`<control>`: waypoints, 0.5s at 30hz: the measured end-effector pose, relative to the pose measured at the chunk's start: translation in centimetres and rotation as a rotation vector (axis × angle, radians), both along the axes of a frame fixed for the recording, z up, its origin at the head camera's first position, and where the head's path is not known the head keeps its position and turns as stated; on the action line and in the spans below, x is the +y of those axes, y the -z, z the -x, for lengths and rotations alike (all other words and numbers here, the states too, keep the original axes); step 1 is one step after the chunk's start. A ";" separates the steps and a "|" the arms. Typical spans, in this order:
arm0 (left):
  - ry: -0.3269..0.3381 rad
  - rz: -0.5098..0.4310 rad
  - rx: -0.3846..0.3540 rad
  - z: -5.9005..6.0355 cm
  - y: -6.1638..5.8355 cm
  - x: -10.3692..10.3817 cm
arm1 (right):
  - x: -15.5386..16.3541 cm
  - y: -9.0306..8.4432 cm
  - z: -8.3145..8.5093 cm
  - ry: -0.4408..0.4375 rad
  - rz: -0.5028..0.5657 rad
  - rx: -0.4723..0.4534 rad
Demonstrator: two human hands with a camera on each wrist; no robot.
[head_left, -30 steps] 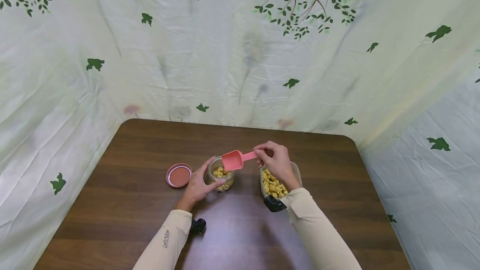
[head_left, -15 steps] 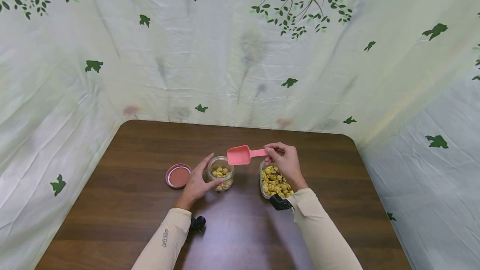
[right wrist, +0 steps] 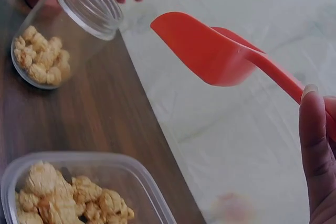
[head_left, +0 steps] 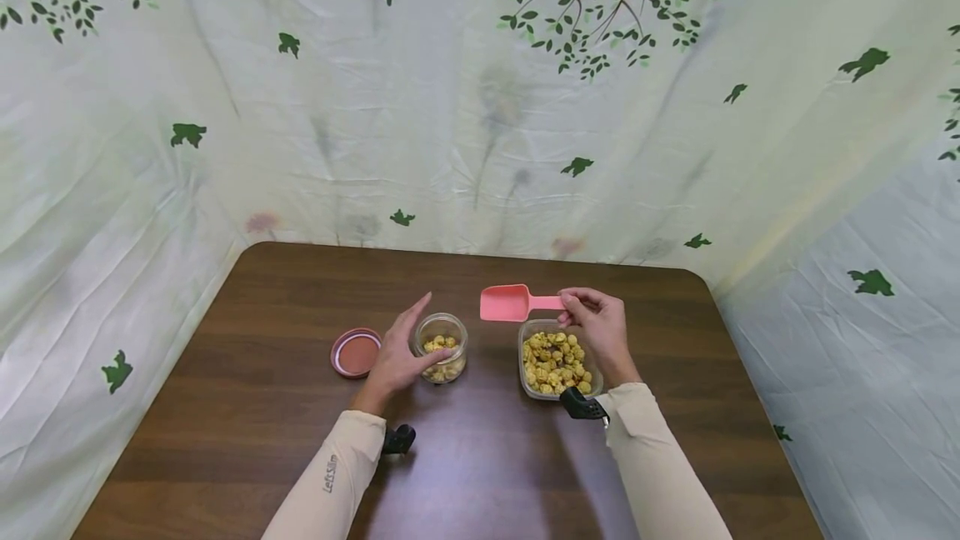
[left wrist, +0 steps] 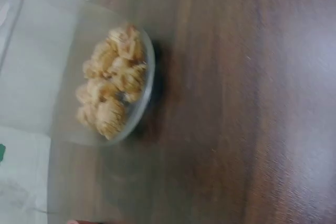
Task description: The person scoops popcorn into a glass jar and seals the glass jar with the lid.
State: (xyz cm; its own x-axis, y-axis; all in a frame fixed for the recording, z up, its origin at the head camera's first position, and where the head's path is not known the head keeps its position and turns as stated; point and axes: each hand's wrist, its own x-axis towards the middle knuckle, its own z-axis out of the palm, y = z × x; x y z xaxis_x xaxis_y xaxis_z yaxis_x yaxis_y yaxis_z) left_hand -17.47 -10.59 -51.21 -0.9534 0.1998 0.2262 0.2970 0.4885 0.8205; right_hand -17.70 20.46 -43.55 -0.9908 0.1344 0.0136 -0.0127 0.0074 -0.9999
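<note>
My right hand (head_left: 600, 327) pinches the handle of a pink-red scoop (head_left: 506, 303), held above and behind the tub in the head view. No popcorn shows in the scoop's bowl. My left hand (head_left: 396, 357) lies beside a clear glass jar (head_left: 441, 323), fingers extended and spread, the thumb overlapping its near side. The jar stands upright and uncapped, with caramel popcorn (right wrist: 42, 59) in its lower part. Below the right hand, a clear plastic tub (head_left: 528, 390) holds more popcorn (head_left: 555, 361). In the left wrist view, the jar's base (left wrist: 149, 93) and popcorn show blurred.
A red-brown jar lid (head_left: 357, 353) lies on the wooden table (head_left: 300, 415), left of the left hand. Behind the table's far edge hangs a pale cloth (head_left: 442, 107) with printed leaves. Both wrists carry small black cameras.
The right hand has moved the scoop rightward, from over the jar to behind the tub, uncovering the jar's mouth and more of the tub. The left hand's fingers have spread away from the jar.
</note>
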 end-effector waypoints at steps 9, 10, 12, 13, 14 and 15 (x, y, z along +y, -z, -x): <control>0.027 0.015 0.040 0.2 -0.9 0.8 | 1.9 0.3 -0.7 0.069 0.010 0.015; 0.035 0.018 0.043 0.2 -1.0 1.0 | 2.2 0.4 -0.7 0.074 0.014 0.016; 0.058 0.023 0.058 0.2 -1.2 1.3 | 2.7 0.5 -0.9 0.091 0.007 0.018; 0.067 0.033 0.066 0.2 -1.3 1.5 | 2.9 0.6 -1.0 0.101 0.004 0.014; 0.075 0.042 0.070 0.2 -1.3 1.7 | 3.2 0.7 -1.1 0.112 0.000 0.007; 0.081 0.050 0.073 0.2 -1.4 1.9 | 3.5 0.8 -1.2 0.122 -0.005 0.000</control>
State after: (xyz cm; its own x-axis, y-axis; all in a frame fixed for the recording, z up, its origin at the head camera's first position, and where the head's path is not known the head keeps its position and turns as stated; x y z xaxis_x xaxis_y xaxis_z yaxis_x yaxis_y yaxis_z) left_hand -17.65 -8.67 -49.83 -0.9151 0.2881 0.2821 0.3950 0.5002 0.7706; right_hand -16.53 23.97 -44.34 -0.9671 0.2539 0.0141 -0.0110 0.0135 -0.9998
